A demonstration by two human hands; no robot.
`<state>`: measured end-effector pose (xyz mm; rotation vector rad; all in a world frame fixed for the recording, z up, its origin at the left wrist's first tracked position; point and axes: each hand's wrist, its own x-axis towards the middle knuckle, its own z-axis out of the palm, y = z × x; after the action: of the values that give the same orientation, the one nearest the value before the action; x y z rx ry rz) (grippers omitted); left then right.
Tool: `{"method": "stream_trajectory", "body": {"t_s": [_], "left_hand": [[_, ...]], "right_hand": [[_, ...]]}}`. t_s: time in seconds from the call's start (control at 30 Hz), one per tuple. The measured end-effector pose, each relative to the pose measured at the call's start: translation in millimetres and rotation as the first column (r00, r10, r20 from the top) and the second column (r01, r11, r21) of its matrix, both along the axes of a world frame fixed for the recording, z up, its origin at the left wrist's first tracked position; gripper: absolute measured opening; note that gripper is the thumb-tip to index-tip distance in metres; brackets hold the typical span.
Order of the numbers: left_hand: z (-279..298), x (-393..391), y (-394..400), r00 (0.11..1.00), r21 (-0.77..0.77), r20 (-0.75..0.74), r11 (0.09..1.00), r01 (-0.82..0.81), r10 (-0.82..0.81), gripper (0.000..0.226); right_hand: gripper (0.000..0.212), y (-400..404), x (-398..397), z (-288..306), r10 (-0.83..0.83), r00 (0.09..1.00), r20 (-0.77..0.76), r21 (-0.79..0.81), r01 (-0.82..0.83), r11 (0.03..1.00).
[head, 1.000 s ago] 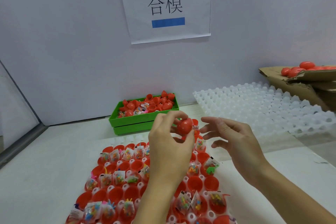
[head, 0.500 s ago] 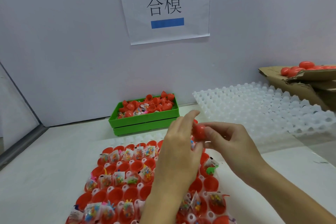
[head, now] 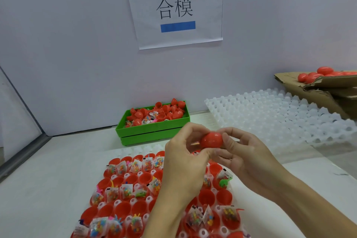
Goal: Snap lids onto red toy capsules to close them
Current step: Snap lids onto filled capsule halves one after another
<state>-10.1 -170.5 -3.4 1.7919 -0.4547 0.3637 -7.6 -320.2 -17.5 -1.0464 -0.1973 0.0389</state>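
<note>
Far left, mid-table: green crate (head: 154,131) w/ loose red capsule halves (head: 166,112) and a few toy packets mixed in, near the back wall. Above it, a paper sign (head: 174,7) taped to the wall.

Front centre: white cell tray (head: 127,149) holding open red capsule bottoms (head: 123,208), many w/ bagged toys (head: 125,190) inside, some still bare. None in the tray look capped.

Above the tray, both hands are together on one red capsule (head: 211,139). Left hand (head: 185,160) pinches its left end, fingers curled round; right hand (head: 243,157) grips the right end, thumb and fingers wrapped. The seam is hidden by fingers, so can't tell if the lid is fully seated.

Handling, as a guess: thin hard plastic, light, smooth, so prob. slippery. Best held by the domed ends and pushed straight together along the axis; squeezing the sides near the rim could flex it and stop the snap. A toy bag caught in the seam would also block closure.

Right: empty white cell trays (head: 280,118), then a cardboard box (head: 318,87) w/ closed capsules (head: 324,70) on top, well apart from the hands.
</note>
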Motion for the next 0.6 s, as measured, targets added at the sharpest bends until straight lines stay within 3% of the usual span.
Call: {"method": "stream_trajectory", "body": {"t_s": [0.1,0.2,0.37,0.5,0.6], "left_hand": [[-1,0,1,1.000,0.014,-0.012,1.000,-0.025,0.025,0.028],[-2,-2,-1,0.998,0.065,0.018,0.996,-0.066,0.065,0.030],[-1,-2,0,0.990,0.139,0.064,0.981,-0.132,0.125,0.032],[1,-6,-8,0.980,0.172,0.105,0.967,-0.187,0.171,0.025],[1,-6,-9,0.975,0.201,0.114,0.957,-0.209,0.189,0.022]], "right_hand": [[0.020,-1,0,0,-0.073,0.997,0.012,-0.125,0.074,0.989],[0.012,-1,0,-2,-0.085,0.996,0.004,-0.119,0.085,0.989],[0.016,1,0,-5,-0.075,0.997,-0.024,-0.072,0.073,0.995],[0.027,-1,2,-7,-0.120,0.993,-0.017,-0.199,0.114,0.973],[0.023,-2,2,-4,-0.167,0.986,0.007,-0.251,0.163,0.954]]}}
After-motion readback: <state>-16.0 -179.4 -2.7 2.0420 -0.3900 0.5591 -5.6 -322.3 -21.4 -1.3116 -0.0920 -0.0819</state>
